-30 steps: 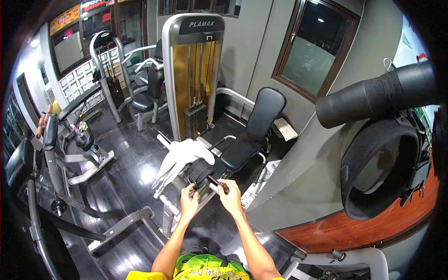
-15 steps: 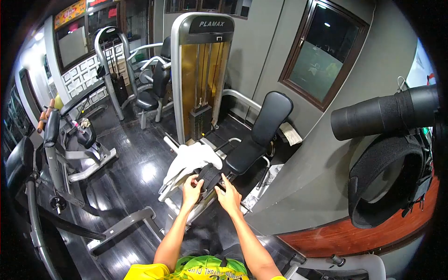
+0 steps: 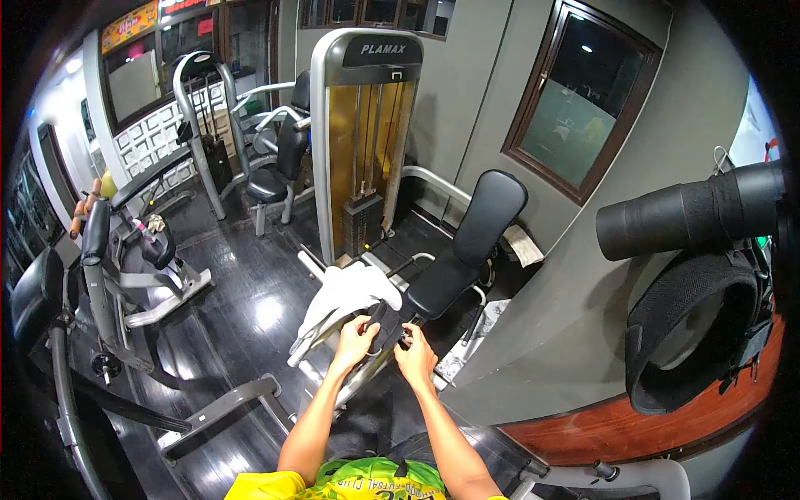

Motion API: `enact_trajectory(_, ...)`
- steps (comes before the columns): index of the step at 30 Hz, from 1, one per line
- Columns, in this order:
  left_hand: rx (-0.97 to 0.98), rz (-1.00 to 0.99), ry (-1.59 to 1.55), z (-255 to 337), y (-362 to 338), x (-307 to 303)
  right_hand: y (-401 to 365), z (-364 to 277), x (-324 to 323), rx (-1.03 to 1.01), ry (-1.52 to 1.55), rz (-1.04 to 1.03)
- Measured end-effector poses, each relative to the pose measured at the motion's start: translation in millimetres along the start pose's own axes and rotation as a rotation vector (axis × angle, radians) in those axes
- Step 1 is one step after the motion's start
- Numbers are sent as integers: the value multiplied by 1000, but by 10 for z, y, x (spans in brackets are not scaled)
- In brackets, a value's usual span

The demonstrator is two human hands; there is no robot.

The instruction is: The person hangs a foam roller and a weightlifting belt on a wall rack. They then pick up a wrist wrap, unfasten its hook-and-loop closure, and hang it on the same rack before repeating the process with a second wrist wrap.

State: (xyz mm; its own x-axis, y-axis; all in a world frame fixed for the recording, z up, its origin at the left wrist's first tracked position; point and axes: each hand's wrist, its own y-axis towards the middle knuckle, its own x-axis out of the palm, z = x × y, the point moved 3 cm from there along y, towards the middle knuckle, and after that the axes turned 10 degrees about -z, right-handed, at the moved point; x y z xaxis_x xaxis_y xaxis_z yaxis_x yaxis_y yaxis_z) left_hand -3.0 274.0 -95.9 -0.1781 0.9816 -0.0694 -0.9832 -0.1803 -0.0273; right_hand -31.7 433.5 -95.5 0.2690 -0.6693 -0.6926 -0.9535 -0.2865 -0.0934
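Note:
A black padded strap (image 3: pixel 387 328) is stretched between my two hands, just in front of a white towel (image 3: pixel 354 293). My left hand (image 3: pixel 357 342) is closed on the strap's left side, thumb and fingers pinching it. On the other side, my right hand (image 3: pixel 416 357) grips its right end with the fingers curled. The towel drapes over a metal frame of the gym machine (image 3: pixel 331 183), below the weight stack (image 3: pixel 362 223). Part of the strap is hidden behind my fingers.
A black padded seat (image 3: pixel 447 283) with its backrest (image 3: pixel 492 215) stands right of the towel. A wide black belt (image 3: pixel 648 337) hangs at the right beneath a black padded roller (image 3: pixel 679 218). Other gym machines line the left, with a low grey frame leg (image 3: pixel 229 403) near me.
My hands have shifted slightly, and the strap has turned, now showing narrower and more edge-on. My right hand's fingers have curled in further. The whole view has moved a little.

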Motion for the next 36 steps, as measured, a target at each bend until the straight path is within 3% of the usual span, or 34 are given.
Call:
enact_trajectory(4, 55, -28, -136, 119, -65, 107, 9, 64, 39, -46, 98, 57)
enact_trajectory(7, 126, -55, -145, 199, -135, 187, 14, 107, 38, -60, -23, 67)
enact_trajectory(13, 155, -124, -202, 463, -425, 362, 82, 265, 73, 30, -20, -42)
enact_trajectory(16, 174, -172, -292, 602, -588, 441, 50, 432, 141, -272, 178, 47)
enact_trajectory(17, 198, -174, -320, 631, -642, 474, 62, 540, 214, -273, 178, 47)
enact_trajectory(19, 197, -210, -311, 702, -748, 510, 195, 884, 472, -560, 422, 24)
enact_trajectory(20, 242, -224, -304, 702, -778, 527, 461, 1233, 751, -803, 152, 74)
enact_trajectory(23, 248, -213, -358, 730, -877, 574, 94, 490, 215, -637, -39, 226)
enact_trajectory(25, 269, -216, -373, 782, -928, 584, 77, 498, 187, -654, -49, 218)
enact_trajectory(30, 166, -246, -535, 789, -992, 624, -198, 411, -132, -554, 486, 117)
enact_trajectory(31, 163, -255, -535, 812, -1004, 647, -304, 359, -206, -549, 486, 124)
enact_trajectory(33, 140, -273, -879, 872, -1014, 724, -464, 340, -340, -411, 556, 128)
enact_trajectory(35, 145, -292, -927, 928, -1016, 754, -524, 592, -293, -388, 641, 29)
enact_trajectory(36, 185, -317, -957, 925, -1016, 764, -592, 700, -262, -187, 719, -14)
